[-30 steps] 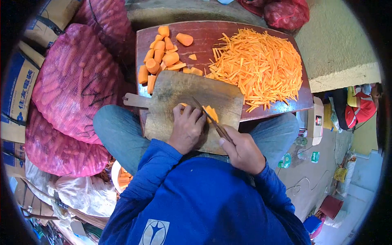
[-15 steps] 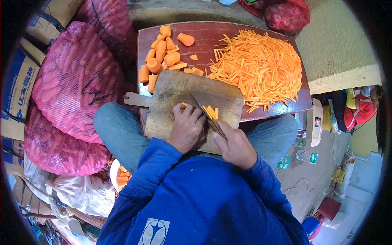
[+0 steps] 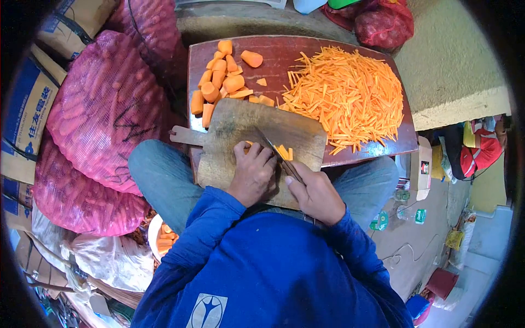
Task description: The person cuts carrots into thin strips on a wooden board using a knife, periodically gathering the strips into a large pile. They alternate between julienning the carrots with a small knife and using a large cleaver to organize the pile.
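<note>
Risk of a nick at the left fingers (image 3: 254, 153): bent close together over a small carrot piece (image 3: 249, 144) on the board (image 3: 219, 167), very near the blade of the knife (image 3: 291, 170), with the grip seen mostly from above. Right fingers (image 3: 296, 188) closed around the knife handle, narrow, just right of the left fingers. Likeliest cause, a round or wet underside letting the piece roll, or a fingertip straying past the knuckles. Hard to tell how much carrot lies beneath the left fingers. Cut sticks (image 3: 284, 152) loose between blade and board's right side, just ahead of the right fingers; could jam under the edge and turn a stroke aside. Board overhanging the near edge of the surface (image 3: 273, 52), toward the lap; could rock under a hard press close to the body. Worn red-brown surface, ahead of both fingers: peeled carrot chunks (image 3: 233, 83) ahead and left, some close behind the board, apt to roll at a bump; shredded heap (image 3: 350, 98) ahead and right, near the far-right edge, apt to spill if nudged. Room cramped. Left of the fingers, pink mesh sacks (image 3: 104, 98) stacked by strapped cartons (image 3: 24, 120); behind and left, a white tub (image 3: 153, 232) of carrots. Beyond the surface, a red net bag (image 3: 385, 24) and a rough wall (image 3: 459, 65). Right of the fingers, at floor level, plastic bottles (image 3: 418, 216) and a loose pale cord (image 3: 403, 258).
</note>
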Demonstrator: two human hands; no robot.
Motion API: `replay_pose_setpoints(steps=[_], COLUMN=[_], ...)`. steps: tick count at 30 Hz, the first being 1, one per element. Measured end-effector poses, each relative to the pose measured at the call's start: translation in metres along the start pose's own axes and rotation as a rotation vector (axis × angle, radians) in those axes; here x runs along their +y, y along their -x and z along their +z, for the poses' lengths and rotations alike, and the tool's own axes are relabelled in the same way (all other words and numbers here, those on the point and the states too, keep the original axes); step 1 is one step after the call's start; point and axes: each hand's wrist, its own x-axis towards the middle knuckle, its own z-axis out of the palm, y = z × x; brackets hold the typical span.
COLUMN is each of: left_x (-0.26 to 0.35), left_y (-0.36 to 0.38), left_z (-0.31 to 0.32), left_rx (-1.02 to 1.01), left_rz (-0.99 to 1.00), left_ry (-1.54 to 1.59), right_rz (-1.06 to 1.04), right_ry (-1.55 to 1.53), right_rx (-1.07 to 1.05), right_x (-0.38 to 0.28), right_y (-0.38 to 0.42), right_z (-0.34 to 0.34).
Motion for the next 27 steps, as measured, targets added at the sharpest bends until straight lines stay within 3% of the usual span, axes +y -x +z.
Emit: replay_pose_setpoints(steps=[16,22,24,27], left_x=[0.001,-0.001,-0.005,-0.010], left_y=[0.003,0.005,0.005,0.011], left_z=[0.000,0.007,0.006,-0.008], left_rx=[-0.011,0.046,0.138,0.151], left_rz=[-0.041,-0.040,-0.048,-0.132], left_ry=[0.009,0.029,0.104,0.094], right_rz=[0.029,0.004,-0.120,-0.143], right_ry=[-0.080,0.022,-0.078,-0.122], right_rx=[0.036,0.023,0.110,0.224], right_x=[0.001,0.009,0.009,0.018], right_y=[0.012,-0.003,-0.004,0.002], right_z=[0.002,0.008,0.004,-0.003])
